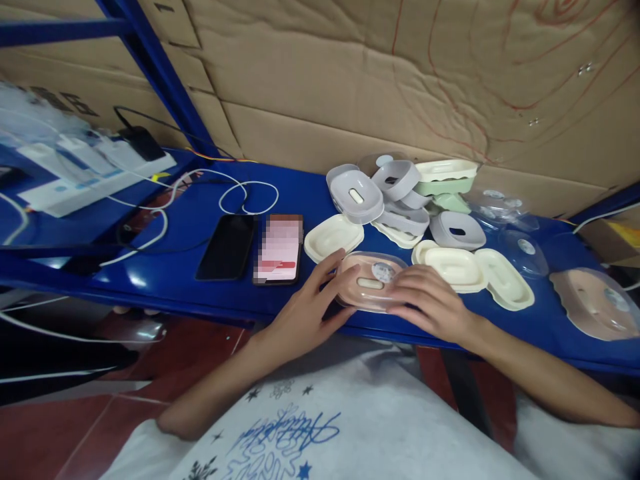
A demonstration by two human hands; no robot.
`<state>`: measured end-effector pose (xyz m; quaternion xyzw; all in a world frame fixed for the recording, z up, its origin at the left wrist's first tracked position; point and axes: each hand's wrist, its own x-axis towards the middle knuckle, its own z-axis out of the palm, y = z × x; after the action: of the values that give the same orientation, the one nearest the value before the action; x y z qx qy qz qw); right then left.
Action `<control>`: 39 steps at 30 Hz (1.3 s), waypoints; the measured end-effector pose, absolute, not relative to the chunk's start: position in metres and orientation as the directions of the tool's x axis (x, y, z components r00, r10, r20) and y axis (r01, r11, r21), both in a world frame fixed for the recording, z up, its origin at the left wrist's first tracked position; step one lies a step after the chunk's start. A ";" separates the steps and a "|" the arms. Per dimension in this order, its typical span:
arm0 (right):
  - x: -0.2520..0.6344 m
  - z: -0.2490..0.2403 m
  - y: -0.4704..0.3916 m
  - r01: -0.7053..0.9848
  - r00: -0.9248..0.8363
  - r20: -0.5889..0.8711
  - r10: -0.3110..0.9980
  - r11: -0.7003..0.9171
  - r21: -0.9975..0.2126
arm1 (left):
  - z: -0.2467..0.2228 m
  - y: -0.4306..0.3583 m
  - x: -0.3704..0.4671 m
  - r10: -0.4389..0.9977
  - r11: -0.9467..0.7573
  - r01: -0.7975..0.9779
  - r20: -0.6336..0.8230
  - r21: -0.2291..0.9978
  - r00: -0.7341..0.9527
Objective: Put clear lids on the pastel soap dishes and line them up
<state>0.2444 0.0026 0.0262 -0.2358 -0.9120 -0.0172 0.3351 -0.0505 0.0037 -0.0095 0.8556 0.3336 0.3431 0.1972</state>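
A pink soap box (369, 283) with a transparent lid and a round sticker lies at the front edge of the blue table, between my two hands. My left hand (320, 297) grips its left end, thumb and fingers around the side. On the right end, the bent fingers of my right hand (425, 300) press against the lid and rim. Just behind it are a cream soap tray (334, 238) and, to the right, another cream tray (453, 268). A third cream piece (505, 279) rests beside that one.
Grey soap box parts (355, 193) are heaped at the back with green ones (450, 190). Transparent lids (523, 253) and another pink soap box (595, 303) lie at right. Two phones, one dark (226, 247), one lit (278, 250), lie left, near white cables and a power strip (95, 183).
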 end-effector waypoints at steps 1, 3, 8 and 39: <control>0.244 0.024 0.003 0.423 -0.699 0.590 0.404 0.899 -0.115 | -0.010 0.004 -0.050 0.712 -0.695 0.441 0.456 0.568 0.534; 0.244 0.020 0.005 0.445 -0.737 0.527 0.423 0.890 -0.093 | -0.011 0.004 -0.050 0.723 -0.683 0.451 0.444 0.574 0.530; 0.248 0.016 0.012 0.492 -0.745 0.415 0.521 0.851 -0.186 | -0.013 0.006 -0.050 0.725 -0.684 0.447 0.475 0.576 0.498; 0.258 0.003 0.013 0.470 -0.674 0.515 0.529 0.846 -0.253 | -0.005 0.010 -0.037 0.763 -0.632 0.477 0.384 0.611 0.520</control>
<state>0.2578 0.0129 0.0034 -0.2733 -0.9136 0.0495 0.2969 -0.0372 0.0099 -0.0053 0.8433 0.3676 0.3240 0.2208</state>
